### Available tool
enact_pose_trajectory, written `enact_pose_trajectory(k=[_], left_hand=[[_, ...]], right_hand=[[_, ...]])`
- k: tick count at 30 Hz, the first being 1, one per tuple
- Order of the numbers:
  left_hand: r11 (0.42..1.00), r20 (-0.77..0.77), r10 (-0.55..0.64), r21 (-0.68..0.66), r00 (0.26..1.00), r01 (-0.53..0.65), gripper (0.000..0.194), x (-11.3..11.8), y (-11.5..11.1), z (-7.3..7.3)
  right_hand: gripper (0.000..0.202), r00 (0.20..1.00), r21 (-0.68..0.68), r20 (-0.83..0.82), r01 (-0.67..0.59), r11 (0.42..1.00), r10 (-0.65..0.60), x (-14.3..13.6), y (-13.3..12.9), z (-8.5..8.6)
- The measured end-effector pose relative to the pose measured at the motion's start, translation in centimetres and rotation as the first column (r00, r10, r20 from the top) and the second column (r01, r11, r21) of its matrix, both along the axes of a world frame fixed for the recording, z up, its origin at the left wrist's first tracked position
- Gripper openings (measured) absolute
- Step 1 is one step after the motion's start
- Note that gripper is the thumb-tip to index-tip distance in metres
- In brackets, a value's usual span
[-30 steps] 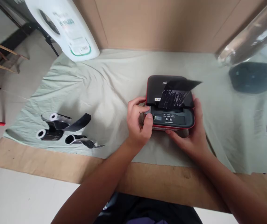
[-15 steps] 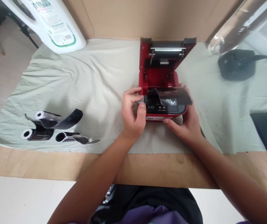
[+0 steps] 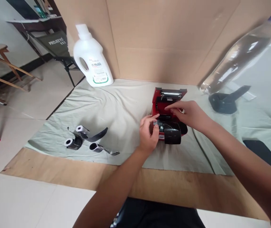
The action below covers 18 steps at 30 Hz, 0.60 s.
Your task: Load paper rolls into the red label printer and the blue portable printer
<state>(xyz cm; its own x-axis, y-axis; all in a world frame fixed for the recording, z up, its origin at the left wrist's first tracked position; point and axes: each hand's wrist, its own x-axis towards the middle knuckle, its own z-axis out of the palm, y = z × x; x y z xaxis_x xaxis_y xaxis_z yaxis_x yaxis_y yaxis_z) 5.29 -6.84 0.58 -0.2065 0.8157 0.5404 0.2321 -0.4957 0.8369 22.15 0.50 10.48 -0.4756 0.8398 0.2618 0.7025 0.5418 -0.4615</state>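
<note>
A small red and black label printer [image 3: 160,136] sits on the cloth with its lid [image 3: 155,95] raised. My left hand [image 3: 148,133] grips its front left corner, thumb on the top and fingers along the side. A strip of glossy black film [image 3: 172,133] comes out of the body and hangs over the front edge. Above the body, in front of the raised lid, is my right hand [image 3: 188,112]. Its index finger is stretched towards the inside of the lid and the thumb sits below, with nothing visible between them. Whether the fingertips touch the lid is unclear.
Several rolls of black film [image 3: 75,143] lie at left on the pale cloth [image 3: 126,107]. A white detergent bottle [image 3: 95,60] stands behind them. Cardboard [image 3: 159,41] closes off the back. At right are a clear bottle [image 3: 242,57], a dark blurred object [image 3: 223,103] and a black phone [image 3: 265,156].
My right hand has left the printer's right side and risen to the lid. The film's free end now hangs over the front. My left hand keeps its hold; the view has tilted up.
</note>
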Motion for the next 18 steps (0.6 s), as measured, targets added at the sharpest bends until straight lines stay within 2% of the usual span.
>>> enact_pose_trajectory(k=[1,3,5,7,10,13,15,18], left_hand=[[1.0,-0.003,0.007,0.003,1.0,-0.007,0.011,0.0,0.0,0.1],[1.0,-0.006,0.016,0.01,1.0,-0.016,0.012,0.0,0.0,0.3],[1.0,0.0,0.023,0.02,1.0,-0.023,0.014,-0.1,0.0,0.4],[0.999,0.009,0.023,0.031,1.0,-0.023,0.014,-0.1,0.1,0.4],[1.0,0.014,0.012,0.026,1.0,-0.013,0.014,-0.2,0.2,0.4],[1.0,0.027,0.023,0.006,0.999,-0.023,0.014,-0.1,0.2,0.6],[1.0,0.039,0.031,-0.002,0.999,-0.031,0.015,-0.1,0.2,0.7],[0.999,0.058,0.034,0.0,0.998,-0.034,0.016,0.0,0.3,0.6]], right_hand=[[0.027,0.992,-0.036,0.107,-0.061,0.998,0.064,-0.8,0.9,0.2],[0.025,0.927,-0.113,0.333,-0.141,0.984,0.171,-2.1,2.4,0.0],[0.021,0.829,-0.16,0.514,-0.161,0.974,0.222,-3.1,3.4,-0.5],[0.015,0.761,-0.176,0.607,-0.153,0.972,0.229,-3.7,4.0,-0.9],[0.013,0.744,-0.23,0.615,-0.146,0.962,0.26,-4.1,4.5,-1.0],[0.012,0.802,-0.219,0.533,-0.176,0.96,0.268,-3.7,4.2,-0.2],[0.009,0.853,-0.172,0.45,-0.205,0.964,0.262,-2.9,3.3,0.9],[0.013,0.919,-0.136,0.341,-0.161,0.977,0.199,-1.5,0.8,3.5]])
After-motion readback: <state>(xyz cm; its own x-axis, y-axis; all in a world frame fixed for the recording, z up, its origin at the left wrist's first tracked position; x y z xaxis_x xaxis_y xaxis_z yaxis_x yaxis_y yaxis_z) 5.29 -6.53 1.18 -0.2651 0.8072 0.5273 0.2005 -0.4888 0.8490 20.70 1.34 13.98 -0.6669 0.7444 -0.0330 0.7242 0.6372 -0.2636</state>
